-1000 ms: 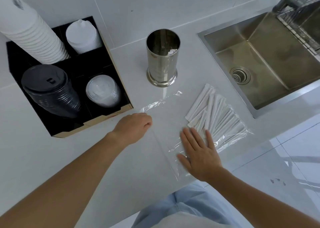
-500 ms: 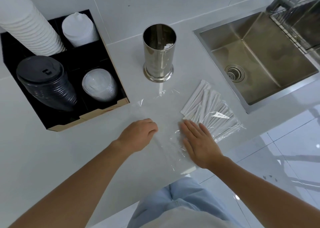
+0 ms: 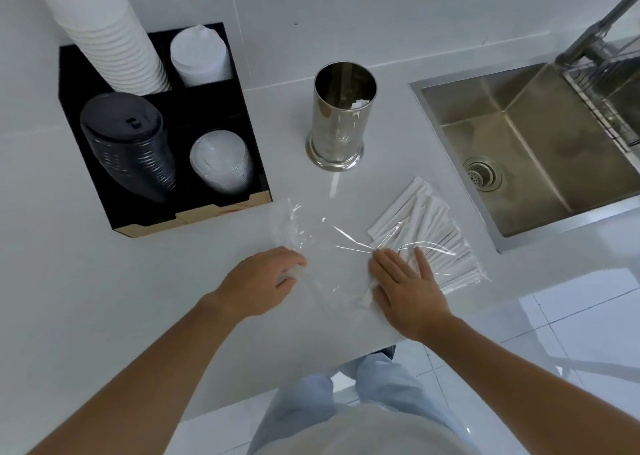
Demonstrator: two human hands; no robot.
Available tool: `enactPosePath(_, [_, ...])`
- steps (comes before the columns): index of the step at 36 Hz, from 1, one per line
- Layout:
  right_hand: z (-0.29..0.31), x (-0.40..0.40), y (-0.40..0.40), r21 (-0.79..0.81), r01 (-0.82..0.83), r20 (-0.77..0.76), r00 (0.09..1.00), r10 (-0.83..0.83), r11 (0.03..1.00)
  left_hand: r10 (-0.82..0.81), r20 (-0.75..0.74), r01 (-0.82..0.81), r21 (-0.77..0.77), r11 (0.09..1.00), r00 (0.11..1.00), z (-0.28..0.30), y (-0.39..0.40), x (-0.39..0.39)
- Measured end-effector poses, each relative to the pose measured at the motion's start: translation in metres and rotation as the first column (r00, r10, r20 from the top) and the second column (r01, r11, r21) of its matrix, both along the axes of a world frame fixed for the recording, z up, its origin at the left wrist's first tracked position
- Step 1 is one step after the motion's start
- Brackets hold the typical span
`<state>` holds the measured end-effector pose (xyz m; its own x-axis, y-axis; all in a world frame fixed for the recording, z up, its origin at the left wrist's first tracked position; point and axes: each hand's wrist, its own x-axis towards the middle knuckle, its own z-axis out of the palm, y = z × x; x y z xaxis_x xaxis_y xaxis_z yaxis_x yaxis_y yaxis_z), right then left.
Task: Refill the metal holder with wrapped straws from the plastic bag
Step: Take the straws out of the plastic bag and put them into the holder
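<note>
A shiny metal holder (image 3: 341,115) stands upright on the white counter, with a scrap of white inside it. A clear plastic bag (image 3: 322,246) lies flat in front of it. White wrapped straws (image 3: 433,233) fan out at the bag's right end, partly inside it. My left hand (image 3: 259,281) is curled and grips the bag's bunched left part. My right hand (image 3: 405,285) rests flat with spread fingers on the bag, at the near ends of the straws.
A black organiser (image 3: 166,181) at the left holds stacked white cups (image 3: 107,28), black lids (image 3: 128,143) and clear lids (image 3: 221,162). A steel sink (image 3: 540,149) with a tap (image 3: 602,28) lies to the right. The counter's front edge runs just below my hands.
My left hand has gathered and pulled the bag's left part, wrinkling the film. My right hand has slid a little further onto the straws' near ends. The camera view has shifted.
</note>
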<state>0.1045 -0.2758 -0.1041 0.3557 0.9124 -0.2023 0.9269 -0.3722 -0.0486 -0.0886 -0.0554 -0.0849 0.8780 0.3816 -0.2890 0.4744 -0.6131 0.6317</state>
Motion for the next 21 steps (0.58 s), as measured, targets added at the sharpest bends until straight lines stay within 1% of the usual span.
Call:
enactPosePath(3, [-0.001,0.002,-0.001,0.035,-0.028,0.004,1.000,0.028,0.999,-0.038,-0.039,0.040,0.049,0.998,0.999,0.002,-0.013,0.004])
enactPosePath(7, [-0.001,0.008,0.001,0.035,-0.080,-0.025,0.996,0.081,0.996,-0.052,-0.023,0.054,0.111,0.992,0.998,0.002,-0.027,0.013])
enactPosePath(9, [0.002,0.016,0.003,0.026,-0.121,-0.056,0.991,0.122,0.992,-0.020,0.023,0.017,0.132,0.991,1.000,0.001,-0.032,0.015])
enactPosePath(14, [0.012,0.043,0.007,-0.005,-0.201,-0.136,0.971,0.199,0.980,0.143,0.120,-0.164,0.191,0.968,0.982,0.000,-0.036,0.007])
enactPosePath(16, [0.015,0.050,0.009,-0.002,-0.240,-0.139,0.961,0.238,0.971,0.229,0.155,-0.257,0.195,0.946,0.961,0.001,-0.037,0.001])
enactPosePath(19, [0.019,0.055,0.013,0.012,-0.286,-0.137,0.949,0.285,0.958,0.440,0.184,-0.462,0.100,0.881,0.879,0.002,-0.039,-0.010])
enactPosePath(21, [0.019,0.058,0.017,0.018,-0.306,-0.141,0.942,0.306,0.952,0.542,0.213,-0.561,0.033,0.827,0.813,0.002,-0.044,-0.014])
